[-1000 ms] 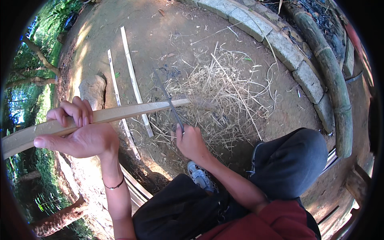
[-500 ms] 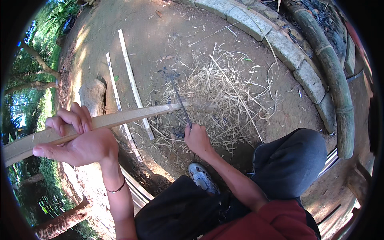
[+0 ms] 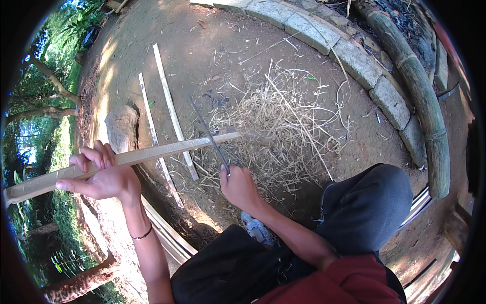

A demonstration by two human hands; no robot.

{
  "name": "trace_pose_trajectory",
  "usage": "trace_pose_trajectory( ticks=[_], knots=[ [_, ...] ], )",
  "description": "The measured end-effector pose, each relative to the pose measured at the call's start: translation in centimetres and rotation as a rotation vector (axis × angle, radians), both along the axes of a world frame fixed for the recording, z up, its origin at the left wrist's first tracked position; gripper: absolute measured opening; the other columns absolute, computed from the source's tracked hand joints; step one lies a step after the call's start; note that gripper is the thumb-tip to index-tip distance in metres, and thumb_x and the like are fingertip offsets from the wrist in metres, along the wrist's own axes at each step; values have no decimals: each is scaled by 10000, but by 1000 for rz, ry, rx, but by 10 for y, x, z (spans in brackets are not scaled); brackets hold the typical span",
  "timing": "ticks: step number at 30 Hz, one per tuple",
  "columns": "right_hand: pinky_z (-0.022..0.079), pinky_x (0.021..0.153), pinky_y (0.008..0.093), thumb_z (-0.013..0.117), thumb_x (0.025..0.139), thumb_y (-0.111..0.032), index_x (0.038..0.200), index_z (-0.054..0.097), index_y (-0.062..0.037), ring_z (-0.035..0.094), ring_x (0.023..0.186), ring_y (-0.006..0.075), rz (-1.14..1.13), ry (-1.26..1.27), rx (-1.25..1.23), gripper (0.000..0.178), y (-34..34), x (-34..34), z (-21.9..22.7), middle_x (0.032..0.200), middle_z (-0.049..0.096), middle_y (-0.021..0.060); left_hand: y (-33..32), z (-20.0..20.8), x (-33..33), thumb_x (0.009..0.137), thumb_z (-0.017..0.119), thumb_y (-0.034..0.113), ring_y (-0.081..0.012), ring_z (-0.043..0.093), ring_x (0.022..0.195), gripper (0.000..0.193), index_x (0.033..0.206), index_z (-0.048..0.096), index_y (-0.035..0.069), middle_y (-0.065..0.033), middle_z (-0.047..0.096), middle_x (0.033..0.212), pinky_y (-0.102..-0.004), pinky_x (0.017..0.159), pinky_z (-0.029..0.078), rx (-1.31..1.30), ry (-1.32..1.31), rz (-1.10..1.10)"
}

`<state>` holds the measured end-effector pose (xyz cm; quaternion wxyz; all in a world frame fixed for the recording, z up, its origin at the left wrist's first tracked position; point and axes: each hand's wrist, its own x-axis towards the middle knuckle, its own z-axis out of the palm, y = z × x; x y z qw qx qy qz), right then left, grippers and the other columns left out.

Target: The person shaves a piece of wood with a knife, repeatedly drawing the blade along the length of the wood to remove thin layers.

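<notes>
A long pale bamboo strip [image 3: 167, 147] slants across the view from the left edge toward a heap of curly shavings [image 3: 283, 116]. My left hand [image 3: 109, 177] is closed around it, with the thumb below and the fingers curled over the top. My right hand [image 3: 242, 188] grips a knife [image 3: 204, 123] with a dark, narrow blade; its handle is mostly hidden in the fist. The blade crosses the strip near its far right end and seems to touch it. Two thinner strips, one wider [image 3: 170, 109] and one narrow [image 3: 150, 119], lie on the dirt beyond.
A rounded stone [image 3: 121, 126] sits left of the loose strips. More long strips [image 3: 164, 234] lie beside my left leg. Curved stone edging [image 3: 357, 63] and a thick bamboo pole [image 3: 420, 86] run along the right. My shoe [image 3: 257, 229] is below the shavings.
My right hand and the knife have shifted left along the strip and a little toward me. My left hand has moved slightly right with the strip still in its grasp.
</notes>
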<state>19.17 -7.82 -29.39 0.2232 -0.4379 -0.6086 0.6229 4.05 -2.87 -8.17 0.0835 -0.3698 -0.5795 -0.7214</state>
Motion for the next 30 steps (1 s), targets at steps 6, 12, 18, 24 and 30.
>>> trace_pose_trajectory(
  ticks=[6,12,18,24,30],
  knots=[
    [522,551,501,524,966,-148,787,657,108,619,527,449,15,-5,-9,339,-9,2,7,586,612,263,-4,-1,19,932,233,776,-87,218,464,646,726,278,166,27,256,525,-222,437,156,-6,-2,4],
    [541,547,496,507,968,-176,732,655,101,653,578,444,-16,-111,-14,392,3,12,-16,597,610,295,-5,-2,12,939,240,765,-81,220,459,637,733,273,163,23,273,534,-204,434,160,29,-26,-99],
    [547,589,509,505,967,-178,751,663,94,651,591,454,16,-109,37,382,1,2,-11,630,624,298,-8,1,18,930,234,777,-82,225,463,645,735,284,164,24,275,529,-199,445,185,-16,-19,-105],
    [540,592,506,510,950,-167,762,653,111,643,625,475,-28,-197,-25,364,11,7,-22,633,610,311,-9,-2,13,920,233,790,-85,233,481,659,741,297,159,17,291,544,-205,453,165,-8,-36,-176],
    [529,655,544,537,948,-180,738,642,91,645,659,468,19,-149,-14,357,1,4,-8,649,606,328,-5,0,21,925,227,784,-91,219,465,657,741,296,158,13,290,541,-208,444,171,-21,-17,-120]
  ],
)
